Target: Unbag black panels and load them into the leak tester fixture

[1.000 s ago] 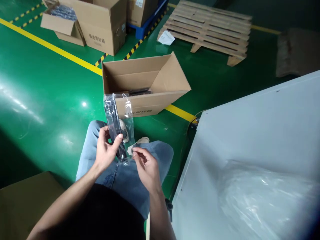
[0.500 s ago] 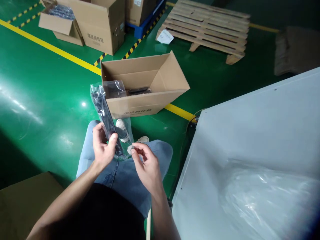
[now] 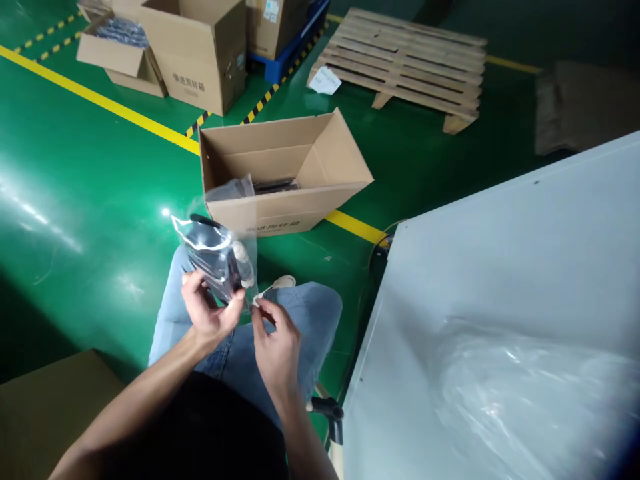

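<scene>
My left hand [image 3: 210, 310] is closed around a dark, flat part inside a clear plastic bag [image 3: 210, 257], held above my lap. The part's exact kind is hard to make out through the shiny film. At the bag's lower right corner, my right hand [image 3: 274, 333] pinches the edge with thumb and forefinger, where a small whitish piece shows at the fingertips. The bag's loose upper end stands in front of an open cardboard box [image 3: 280, 208] on the floor. Inside that box lie dark parts [image 3: 275, 186].
A grey-white table [image 3: 415, 287] bearing clear plastic bags [image 3: 525, 393] is on my right. Further off are a wooden pallet [image 3: 405, 60], a tall open carton [image 3: 195, 60] and a smaller carton [image 3: 120, 57] of bagged parts. Another cardboard surface [image 3: 60, 407] lies at lower left.
The bagged part has turned and tipped lower, now showing a broader face. My right hand has moved slightly left and down, still pinching by the bag's edge.
</scene>
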Action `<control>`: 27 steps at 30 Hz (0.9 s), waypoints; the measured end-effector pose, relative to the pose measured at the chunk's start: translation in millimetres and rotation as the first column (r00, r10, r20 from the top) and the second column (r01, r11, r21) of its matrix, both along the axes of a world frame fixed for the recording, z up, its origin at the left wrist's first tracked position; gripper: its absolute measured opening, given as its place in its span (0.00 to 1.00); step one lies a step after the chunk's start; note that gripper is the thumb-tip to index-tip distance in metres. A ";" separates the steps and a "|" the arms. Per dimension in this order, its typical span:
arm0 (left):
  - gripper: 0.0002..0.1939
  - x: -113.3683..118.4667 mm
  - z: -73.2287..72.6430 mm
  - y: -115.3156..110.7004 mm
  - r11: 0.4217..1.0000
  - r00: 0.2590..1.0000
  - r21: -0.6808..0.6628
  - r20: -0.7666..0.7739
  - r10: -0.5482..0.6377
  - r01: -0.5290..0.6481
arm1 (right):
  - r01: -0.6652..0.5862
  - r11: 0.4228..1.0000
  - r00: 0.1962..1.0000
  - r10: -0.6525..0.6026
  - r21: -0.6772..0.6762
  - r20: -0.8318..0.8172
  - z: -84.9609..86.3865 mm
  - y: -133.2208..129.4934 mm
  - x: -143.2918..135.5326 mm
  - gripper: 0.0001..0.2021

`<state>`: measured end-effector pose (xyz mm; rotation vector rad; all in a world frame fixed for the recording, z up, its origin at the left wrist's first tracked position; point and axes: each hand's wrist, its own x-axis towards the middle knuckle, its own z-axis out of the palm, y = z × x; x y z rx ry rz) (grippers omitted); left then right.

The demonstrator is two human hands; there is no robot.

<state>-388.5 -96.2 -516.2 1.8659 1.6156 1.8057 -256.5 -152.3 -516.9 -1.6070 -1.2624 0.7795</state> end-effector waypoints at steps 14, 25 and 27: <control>0.34 -27.7 30.5 17.8 0.481 0.360 -0.362 0.928 0.100 0.798 | -0.387 0.890 0.852 0.244 -0.243 -0.463 13.8 22.3 84.5 0.17; 0.33 -11.1 19.4 -1.3 0.210 0.233 -0.268 0.956 0.179 0.940 | -0.127 0.961 0.889 -0.001 -0.248 -0.458 29.4 24.0 45.7 0.27; 0.33 -9.0 19.2 -3.2 0.244 0.299 -0.336 0.938 0.174 0.910 | -0.026 0.966 0.922 -0.076 -0.256 -0.379 38.5 22.5 39.7 0.25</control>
